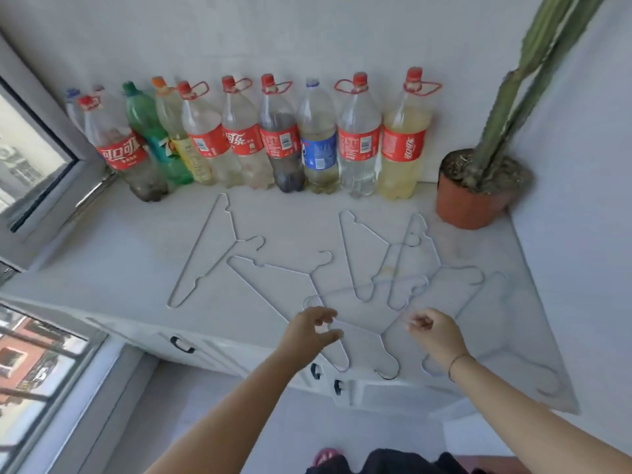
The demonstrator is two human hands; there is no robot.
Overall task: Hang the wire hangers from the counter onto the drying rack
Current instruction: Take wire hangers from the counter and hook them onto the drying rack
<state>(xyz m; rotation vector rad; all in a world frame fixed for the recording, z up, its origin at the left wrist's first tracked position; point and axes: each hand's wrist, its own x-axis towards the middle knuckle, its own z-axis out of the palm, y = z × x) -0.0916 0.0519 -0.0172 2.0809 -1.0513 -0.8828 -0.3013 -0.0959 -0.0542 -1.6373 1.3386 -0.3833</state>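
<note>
Thin silver wire hangers (219, 248) lay flat on a pale counter (113, 268), pale grey against it and hard to separate where they overlapped. One lay alone at ten o'clock from the hands; a second (273, 285) slanted beside it; a tangle of several crossed at one o'clock (393, 268). Two more reached the front edge at six o'clock, hooks (390, 367) overhanging the drawers (212, 350).

The left hand (313, 328) hovered over the near hangers with thumb and fingers curved apart — grasping nothing visible. The right hand (432, 331) had its fingertips pinched together at a wire; whether it actually gripped the wire could not be told.

Bottles (280, 138) lined the wall at twelve o'clock, a potted cactus (478, 186) stood at two o'clock, a window frame (44, 172) bounded nine o'clock. Bare counter lay open at the left — around the lone hanger.
</note>
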